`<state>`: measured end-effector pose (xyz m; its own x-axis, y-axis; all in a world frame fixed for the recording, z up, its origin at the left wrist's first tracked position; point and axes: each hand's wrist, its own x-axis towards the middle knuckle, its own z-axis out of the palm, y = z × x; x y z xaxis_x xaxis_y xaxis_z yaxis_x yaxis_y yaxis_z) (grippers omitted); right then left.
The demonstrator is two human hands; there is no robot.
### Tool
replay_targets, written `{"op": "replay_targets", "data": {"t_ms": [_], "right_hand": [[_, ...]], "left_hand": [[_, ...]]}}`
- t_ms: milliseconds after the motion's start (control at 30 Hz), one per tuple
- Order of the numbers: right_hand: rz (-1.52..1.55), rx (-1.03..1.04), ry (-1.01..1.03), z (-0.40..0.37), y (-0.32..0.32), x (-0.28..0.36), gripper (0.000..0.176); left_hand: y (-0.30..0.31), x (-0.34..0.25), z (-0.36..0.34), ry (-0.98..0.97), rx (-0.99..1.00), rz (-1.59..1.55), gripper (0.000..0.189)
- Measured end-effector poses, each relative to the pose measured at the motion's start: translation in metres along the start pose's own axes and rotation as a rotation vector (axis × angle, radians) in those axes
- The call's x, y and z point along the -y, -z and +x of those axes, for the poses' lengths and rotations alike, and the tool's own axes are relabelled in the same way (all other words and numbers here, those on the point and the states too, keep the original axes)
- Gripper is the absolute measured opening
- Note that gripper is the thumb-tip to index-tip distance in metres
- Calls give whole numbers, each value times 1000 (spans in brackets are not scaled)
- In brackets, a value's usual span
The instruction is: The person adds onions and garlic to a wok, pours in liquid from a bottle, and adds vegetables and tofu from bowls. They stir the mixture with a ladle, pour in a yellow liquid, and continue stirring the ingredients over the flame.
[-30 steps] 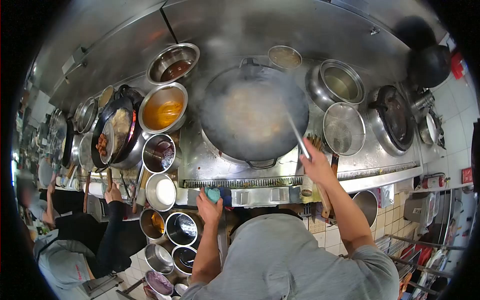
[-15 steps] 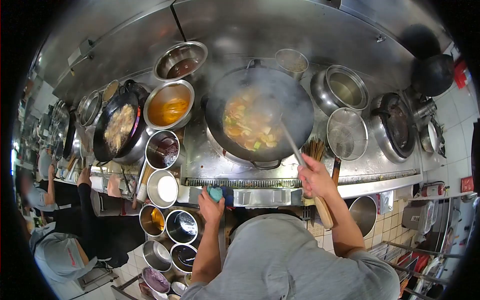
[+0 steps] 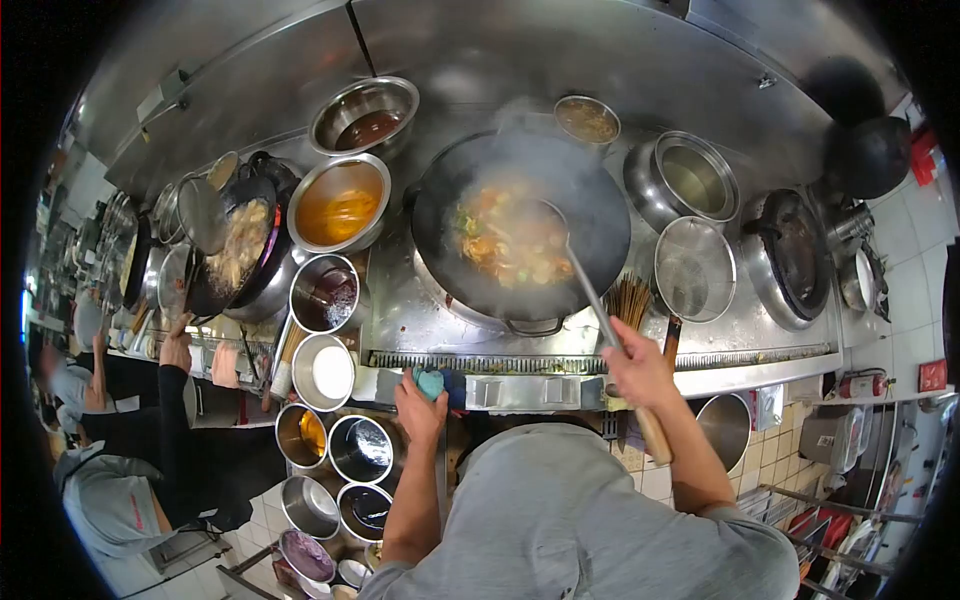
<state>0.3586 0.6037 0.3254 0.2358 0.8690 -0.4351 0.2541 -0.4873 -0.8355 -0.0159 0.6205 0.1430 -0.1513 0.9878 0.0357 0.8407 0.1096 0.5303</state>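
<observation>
My right hand [image 3: 640,368] is closed around the shaft of a long ladle [image 3: 591,290], whose wooden handle end sticks out below my fist. The ladle's head lies in the wok [image 3: 600,250], at the right edge of a steaming mix of food [image 3: 505,250] with pale, orange and green pieces. Steam partly blurs the head. At the stove's front edge, my left hand [image 3: 420,408] has its fingers wrapped round a rounded turquoise thing [image 3: 430,383], which I cannot identify. Dark blue cloth-like material [image 3: 455,390] shows beside it.
Left of the wok stand a bowl of orange liquid [image 3: 340,205], a pot of white contents [image 3: 329,374] and several other containers. A strainer [image 3: 694,275] and a bamboo brush [image 3: 628,300] lie on the right. A co-worker [image 3: 120,500] stands at another wok [image 3: 215,290] on the left.
The food has been shifted and turned in the wok, and the ladle has swung slightly. My left hand stays in place. The co-worker's hand has moved, and a strainer now shows over the left wok.
</observation>
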Motion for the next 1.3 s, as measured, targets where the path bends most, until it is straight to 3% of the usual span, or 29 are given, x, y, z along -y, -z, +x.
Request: {"op": "replay_targets", "data": {"t_ms": [33, 133, 200, 300, 367, 533, 633, 733, 833, 933, 1067, 1167, 1233, 1267, 1300], "right_hand": [[36, 24, -80, -2, 11, 10, 63], [-479, -247, 412, 68, 25, -20, 65], [-508, -248, 279, 92, 23, 19, 64], [-283, -200, 406, 149, 13, 4, 65], [-298, -75, 380, 157, 3, 13, 65], [-586, 152, 478, 114, 4, 19, 64], [-765, 176, 657, 80, 28, 0, 70], [-1138, 96, 483, 34, 51, 13, 70], [-1164, -54, 481, 12, 72, -15, 71], [-827, -220, 566, -4, 91, -50, 69], [-419, -279, 468, -13, 91, -79, 63], [-196, -305, 348, -20, 85, -73, 60], [-81, -361, 252, -19, 89, -65, 60], [-149, -350, 110, -18, 102, -57, 57], [-119, -409, 141, -5, 115, -62, 57]], "left_hand": [[0, 0, 0, -3, 7, 5, 87], [1, -1, 0, -17, 15, 4, 87], [0, -1, 0, -20, 12, 2, 86], [-2, -1, 1, -6, 9, 5, 86], [-2, -2, 0, 18, 20, 13, 86], [-1, -2, -1, 4, 20, -2, 86], [-1, -2, 0, 4, 16, -8, 86], [-3, -1, 0, -4, 8, -17, 86], [-4, 1, 0, -6, 8, -18, 85], [-3, -2, 1, 12, 16, -18, 82], [-1, -1, 0, -46, -63, -168, 77], [6, -10, -5, -125, -87, -101, 75], [5, -12, -8, -93, 23, -12, 78], [4, -14, -10, -81, 88, 73, 80], [5, -16, -12, -65, 153, 160, 82]]}}
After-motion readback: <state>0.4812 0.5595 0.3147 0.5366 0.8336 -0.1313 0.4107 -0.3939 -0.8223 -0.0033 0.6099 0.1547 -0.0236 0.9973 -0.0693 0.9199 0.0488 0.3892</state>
